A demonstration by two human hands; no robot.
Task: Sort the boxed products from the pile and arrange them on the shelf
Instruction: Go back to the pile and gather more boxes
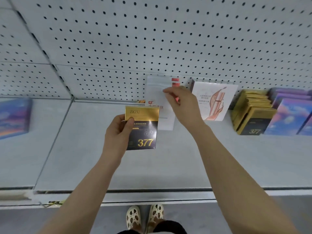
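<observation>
My left hand (118, 132) grips a gold-and-black box marked 377 (143, 132), held above the grey shelf (84, 149). Behind it a white box (157, 95) leans against the pegboard, and my right hand (182, 103) pinches its upper right part with thumb and fingers. Right of that stands a white box with a pink leg picture (214, 100). Further right is a row of several matching gold-and-black 377 boxes (251, 114), then purple-blue boxes (290, 112).
A purple-blue box (14, 117) lies on the neighbouring shelf section at the left. A white pegboard (152, 39) backs the shelf. The shelf's front edge (152, 191) runs across below my arms, with my feet in cream clogs (145, 217) on the grey floor.
</observation>
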